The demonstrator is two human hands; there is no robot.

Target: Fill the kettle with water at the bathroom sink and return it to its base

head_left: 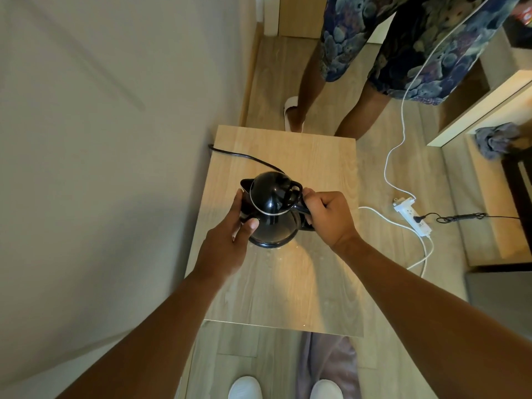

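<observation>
Head view looks straight down on a pale wooden bench (322, 156) set against a plain wall. A black kettle (270, 207) stands near the middle of it, lid closed, spout toward the wall side, on a black base whose rim (266, 242) shows under the body. The right hand (328, 216) is curled round the kettle's handle, knuckles up. The left hand (233, 226) cups the opposite side of the body, fingers wrapped behind it and the thumb pressed on the near face. A black cord (244, 157) runs from behind the kettle to the bench's far wall-side edge. Small water drops (277, 256) lie on the bench just in front of the base. On the floor to the right lies a white power strip (413, 216) with a white cable (403, 133). A second person's legs (359, 110) stand beyond the bench.
</observation>
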